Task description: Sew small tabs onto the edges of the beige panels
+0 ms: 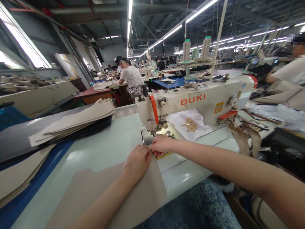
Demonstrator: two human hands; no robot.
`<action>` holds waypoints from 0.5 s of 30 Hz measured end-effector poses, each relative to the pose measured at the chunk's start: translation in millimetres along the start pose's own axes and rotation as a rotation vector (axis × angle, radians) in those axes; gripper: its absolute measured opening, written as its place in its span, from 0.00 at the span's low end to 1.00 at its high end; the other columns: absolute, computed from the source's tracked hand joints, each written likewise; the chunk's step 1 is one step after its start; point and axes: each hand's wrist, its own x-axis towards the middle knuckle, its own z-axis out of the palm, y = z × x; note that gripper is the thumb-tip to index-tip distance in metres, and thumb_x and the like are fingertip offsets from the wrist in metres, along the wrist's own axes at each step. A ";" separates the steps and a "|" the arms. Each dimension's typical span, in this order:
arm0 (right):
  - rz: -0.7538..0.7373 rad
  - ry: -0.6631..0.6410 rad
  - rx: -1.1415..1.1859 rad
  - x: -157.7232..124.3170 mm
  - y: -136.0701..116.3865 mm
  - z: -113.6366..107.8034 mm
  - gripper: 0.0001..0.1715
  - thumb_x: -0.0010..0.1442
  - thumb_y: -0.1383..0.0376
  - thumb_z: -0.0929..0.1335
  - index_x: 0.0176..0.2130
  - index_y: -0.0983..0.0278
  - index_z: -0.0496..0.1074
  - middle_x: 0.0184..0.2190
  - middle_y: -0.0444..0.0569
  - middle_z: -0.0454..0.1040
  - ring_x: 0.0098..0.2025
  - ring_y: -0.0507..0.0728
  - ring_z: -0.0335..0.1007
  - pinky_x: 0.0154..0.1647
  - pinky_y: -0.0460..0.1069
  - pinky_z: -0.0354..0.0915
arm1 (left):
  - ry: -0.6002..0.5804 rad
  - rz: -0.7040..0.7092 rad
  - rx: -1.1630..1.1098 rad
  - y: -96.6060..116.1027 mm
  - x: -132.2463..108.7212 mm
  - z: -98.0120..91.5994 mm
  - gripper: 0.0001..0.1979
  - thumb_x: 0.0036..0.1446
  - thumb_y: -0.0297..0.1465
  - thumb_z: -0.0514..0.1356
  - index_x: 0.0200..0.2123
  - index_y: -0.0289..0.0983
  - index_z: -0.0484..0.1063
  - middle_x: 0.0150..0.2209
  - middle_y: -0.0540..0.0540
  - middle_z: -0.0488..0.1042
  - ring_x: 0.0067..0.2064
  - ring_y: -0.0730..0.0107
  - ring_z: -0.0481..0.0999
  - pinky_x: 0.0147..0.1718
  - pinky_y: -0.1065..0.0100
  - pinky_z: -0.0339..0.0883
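A beige fabric panel point(100, 190) lies flat on the pale sewing table point(102, 146) in front of me. My left hand point(137, 162) rests on its far corner with the fingers curled down on the cloth. My right hand point(161, 144) pinches the same corner, fingers pressed together, just short of the needle and presser foot point(156, 130) of a white DUKI sewing machine point(197, 101). The two hands touch each other at the fabric edge.
A stack of beige and dark cut panels point(76, 122) sits on the left. A white cloth with gold metal pieces point(190, 124) lies under the machine arm. Beige straps point(245, 138) hang at right. Thread cones point(186, 49) stand behind. Other people sit at further machines.
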 end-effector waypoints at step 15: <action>-0.896 0.389 -0.935 -25.4 50.2 -5.4 0.10 0.61 0.67 0.64 0.34 0.63 0.75 0.30 0.47 0.71 0.35 0.54 0.64 0.35 0.47 0.57 | 0.035 -0.038 -0.110 -1.3 -1.2 -1.6 0.08 0.52 0.23 0.53 0.25 0.39 0.66 0.28 0.47 0.74 0.33 0.64 0.72 0.35 0.64 0.68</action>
